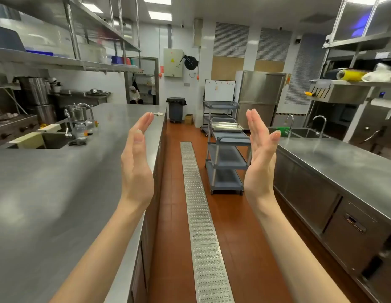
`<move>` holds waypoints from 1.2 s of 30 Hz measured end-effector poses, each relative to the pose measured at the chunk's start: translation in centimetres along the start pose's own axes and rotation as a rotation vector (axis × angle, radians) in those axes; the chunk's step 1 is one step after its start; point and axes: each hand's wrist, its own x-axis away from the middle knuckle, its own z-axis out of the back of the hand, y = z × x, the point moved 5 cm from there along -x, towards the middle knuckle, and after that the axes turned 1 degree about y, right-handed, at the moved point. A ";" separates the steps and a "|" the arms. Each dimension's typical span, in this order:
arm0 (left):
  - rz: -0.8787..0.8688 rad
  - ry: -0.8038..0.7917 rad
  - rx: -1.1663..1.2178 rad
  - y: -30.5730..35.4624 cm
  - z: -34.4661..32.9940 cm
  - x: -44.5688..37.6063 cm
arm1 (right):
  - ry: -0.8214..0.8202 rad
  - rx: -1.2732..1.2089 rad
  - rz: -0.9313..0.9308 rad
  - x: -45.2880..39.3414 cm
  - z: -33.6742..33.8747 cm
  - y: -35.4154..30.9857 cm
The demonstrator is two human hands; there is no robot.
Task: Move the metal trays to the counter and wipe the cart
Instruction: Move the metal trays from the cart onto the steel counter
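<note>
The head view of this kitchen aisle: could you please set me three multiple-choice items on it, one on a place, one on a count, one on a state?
1. Where do the metal trays lie?
A. On the top shelf of the nearer grey cart
B. On the left counter
C. On the floor drain

2. How many shelves does that cart have?
A. One
B. Three
C. Five

3. How are the two hands?
A. Both gripping a tray
B. One wiping the cart
C. Both open, palms facing, holding nothing

Answers:
1 A: the trays rest on the cart's top shelf, at its far end.
2 B: a top, a middle and a bottom shelf show.
3 C: the left hand and right hand have straight fingers and are raised in the aisle, well short of the cart.
</note>
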 end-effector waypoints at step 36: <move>0.027 0.001 -0.060 -37.5 -14.3 -24.7 | -0.003 0.012 -0.084 -28.6 -7.5 37.6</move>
